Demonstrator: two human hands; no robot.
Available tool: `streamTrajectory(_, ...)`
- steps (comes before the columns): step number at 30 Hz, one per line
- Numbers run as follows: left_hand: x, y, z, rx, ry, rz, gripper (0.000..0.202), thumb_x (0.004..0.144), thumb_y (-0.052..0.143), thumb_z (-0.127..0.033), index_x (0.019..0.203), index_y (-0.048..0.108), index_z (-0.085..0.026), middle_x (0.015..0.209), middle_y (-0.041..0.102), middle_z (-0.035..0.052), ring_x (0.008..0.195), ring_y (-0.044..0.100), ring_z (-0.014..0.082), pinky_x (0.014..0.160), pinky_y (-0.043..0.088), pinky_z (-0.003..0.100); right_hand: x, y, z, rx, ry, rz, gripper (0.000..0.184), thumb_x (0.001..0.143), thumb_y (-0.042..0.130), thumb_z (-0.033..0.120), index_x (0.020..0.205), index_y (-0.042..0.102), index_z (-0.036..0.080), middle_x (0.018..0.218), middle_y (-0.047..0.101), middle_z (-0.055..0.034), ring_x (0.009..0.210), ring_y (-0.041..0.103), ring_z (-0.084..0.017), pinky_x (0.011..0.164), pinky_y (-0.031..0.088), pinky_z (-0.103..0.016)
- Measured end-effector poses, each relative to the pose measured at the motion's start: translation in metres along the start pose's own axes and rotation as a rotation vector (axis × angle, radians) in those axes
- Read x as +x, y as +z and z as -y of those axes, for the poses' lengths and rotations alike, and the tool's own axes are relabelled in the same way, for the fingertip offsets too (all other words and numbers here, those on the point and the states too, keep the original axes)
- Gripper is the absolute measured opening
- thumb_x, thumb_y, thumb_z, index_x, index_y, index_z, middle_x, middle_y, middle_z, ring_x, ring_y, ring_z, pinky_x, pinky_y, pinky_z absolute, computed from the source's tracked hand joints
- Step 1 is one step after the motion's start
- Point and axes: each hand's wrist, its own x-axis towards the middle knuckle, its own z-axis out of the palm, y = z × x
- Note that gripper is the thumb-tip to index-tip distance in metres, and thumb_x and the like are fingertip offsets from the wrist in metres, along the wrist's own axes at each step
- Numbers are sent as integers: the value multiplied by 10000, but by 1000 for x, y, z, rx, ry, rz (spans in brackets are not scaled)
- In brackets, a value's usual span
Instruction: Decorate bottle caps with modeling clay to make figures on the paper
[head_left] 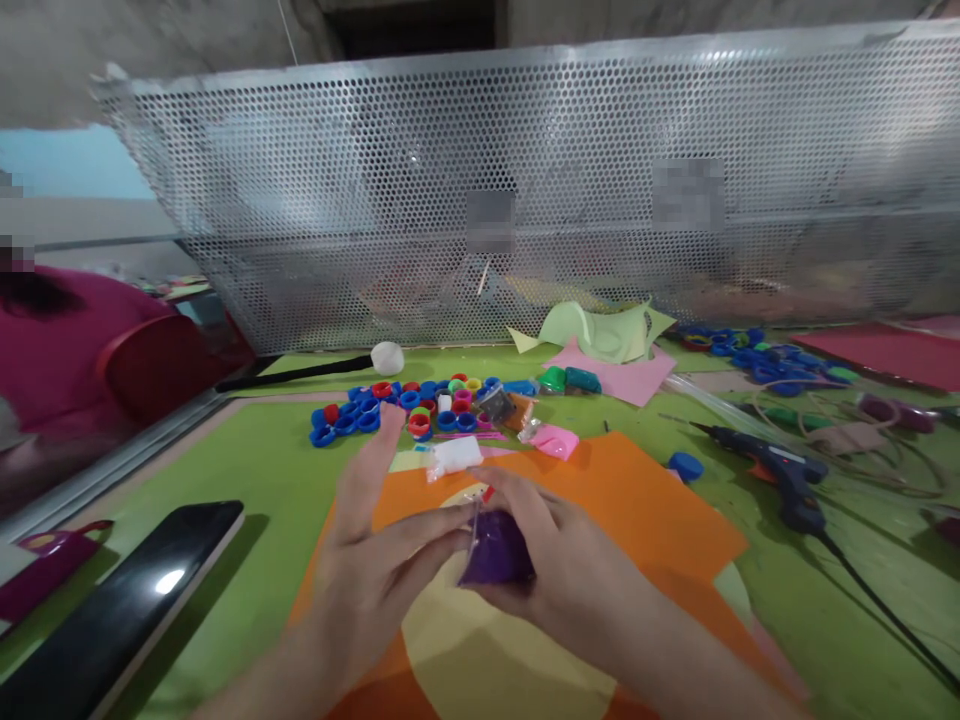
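A small clear plastic packet of purple clay-like material (496, 548) is held between my two hands, above orange paper (622, 500). My right hand (559, 555) wraps round the packet from the right. From the left, my left hand (375, 545) pinches the packet's edge between fingertips, one finger sticking up and away. Below lies a pale yellow paper circle (487, 650). Just beyond the hands sit a white packet (457, 455) and a pink packet (553, 440). Orange (519, 410) and green (553, 379) packets lie farther back.
Several bottle caps (367, 408) cluster behind the hands. A phone (127, 610) lies at left, a glue gun (780, 470) with cord at right. A black stick with a white ball (388, 358) rests near the perforated metal panel (450, 200). A person in pink (60, 350) sits far left.
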Motion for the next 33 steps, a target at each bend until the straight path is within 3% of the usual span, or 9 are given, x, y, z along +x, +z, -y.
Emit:
streamTrajectory(7, 4, 2, -2, -130, -64, 34, 170, 773, 608, -224, 834, 699, -354, 1253, 556, -52, 1265, 387, 254, 1043, 343, 438, 2, -2, 0, 69, 86, 90, 633, 672, 734, 271, 1213, 434, 138, 964, 667, -79, 801, 638, -234, 623, 515, -306)
streamTrajectory(12, 5, 3, -2, -197, -89, 53, 165, 747, 633, -203, 800, 704, -342, 1364, 436, -64, 1309, 305, 268, 1063, 292, 460, 1, -2, 1, 39, 53, 124, 656, 658, 742, 271, 1220, 442, 111, 989, 667, -101, 846, 628, -251, 646, 515, -319)
streamTrajectory(20, 10, 0, -1, -296, -144, 154, 101, 744, 642, -233, 720, 705, -308, 1316, 499, -22, 1230, 427, 253, 994, 385, 447, 2, -3, 0, -65, 62, 191, 659, 688, 710, 284, 1257, 414, 134, 1016, 655, -114, 864, 624, -256, 654, 508, -333)
streamTrajectory(29, 5, 2, -2, -172, -137, 18, 168, 773, 606, -237, 759, 718, -361, 1316, 492, -77, 1176, 470, 246, 969, 399, 430, 2, 0, 2, 71, 149, 146, 624, 673, 724, 307, 1210, 435, 170, 950, 661, -76, 824, 634, -228, 622, 503, -296)
streamTrajectory(33, 4, 1, -3, -170, -162, 31, 175, 770, 603, -251, 769, 717, -384, 1330, 472, -107, 1232, 409, 256, 1022, 354, 435, 1, 2, 3, 80, 129, 141, 654, 667, 732, 306, 1225, 425, 159, 1001, 651, -97, 870, 625, -242, 664, 509, -322)
